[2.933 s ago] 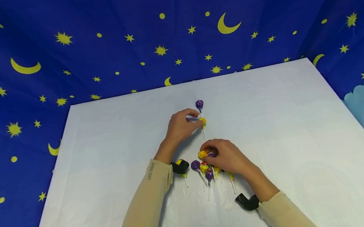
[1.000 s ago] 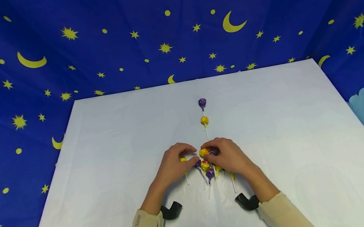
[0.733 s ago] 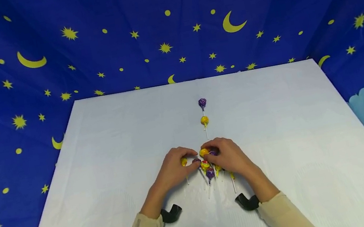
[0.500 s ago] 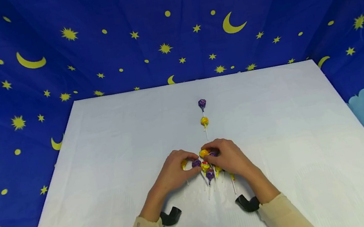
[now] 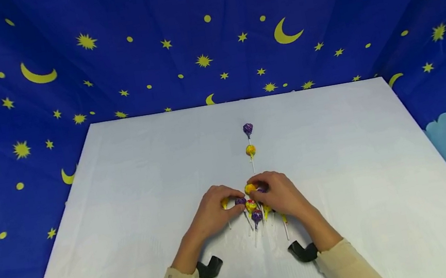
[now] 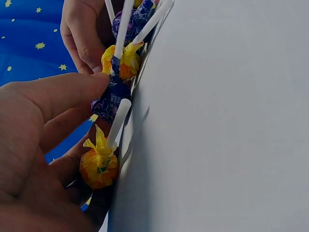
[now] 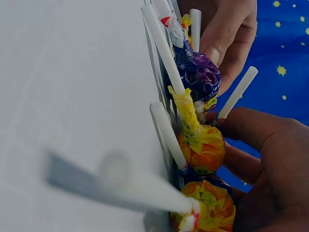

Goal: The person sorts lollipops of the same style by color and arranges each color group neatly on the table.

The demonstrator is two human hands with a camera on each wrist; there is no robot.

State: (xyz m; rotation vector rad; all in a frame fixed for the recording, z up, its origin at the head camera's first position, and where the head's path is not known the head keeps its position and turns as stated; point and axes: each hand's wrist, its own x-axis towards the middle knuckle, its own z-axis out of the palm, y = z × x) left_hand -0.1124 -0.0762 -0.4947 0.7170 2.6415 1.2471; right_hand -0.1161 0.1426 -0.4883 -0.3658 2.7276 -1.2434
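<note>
Thumb and fingers of my left hand (image 5: 214,212) pinch a purple-wrapped lollipop (image 5: 240,201) at the left side of a small pile. In the left wrist view the thumb lies against that purple wrapper (image 6: 108,101), and a yellow lollipop (image 6: 99,169) sits under the palm. My right hand (image 5: 280,193) bends over the pile's right side, its thumb and forefinger around a yellow lollipop (image 5: 250,188). Between the hands lie a yellow-and-red lollipop (image 5: 251,205) and another purple one (image 5: 256,216), sticks toward me. The right hand partly hides several more.
Farther back on the white table (image 5: 155,160), a purple lollipop (image 5: 248,129) and a yellow lollipop (image 5: 250,150) lie in a line, one behind the other. Black curved pieces (image 5: 211,267) sit at both wrists. A blue star-patterned cloth (image 5: 167,15) hangs behind the table.
My left hand has let go of the yellow lollipop behind the pile, come back toward me and closed its fingertips on a purple lollipop. My right hand has stayed in place.
</note>
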